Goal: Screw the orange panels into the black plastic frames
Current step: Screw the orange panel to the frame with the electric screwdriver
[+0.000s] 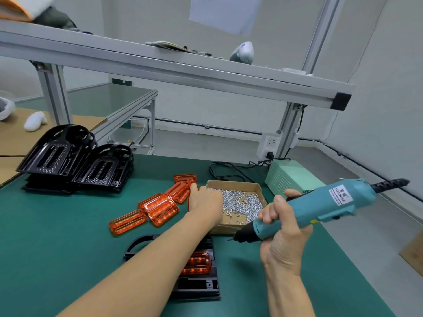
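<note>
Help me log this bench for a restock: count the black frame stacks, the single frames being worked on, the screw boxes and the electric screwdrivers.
Black frame stacks: 2
Single black frame: 1
Screw box: 1
Electric screwdriver: 1
Total: 5

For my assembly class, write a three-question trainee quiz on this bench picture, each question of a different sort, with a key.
1. True or false: the right hand grips the teal electric screwdriver with its bit clear of the work.
2. Where does the left hand reach? A) the stacked black frames B) the loose orange panels beside the cardboard box of screws C) the pale green power unit
3. Fill in: the black frame nearest the worker already holds an ____ panel.

Key: 1 true; 2 B; 3 orange.
</note>
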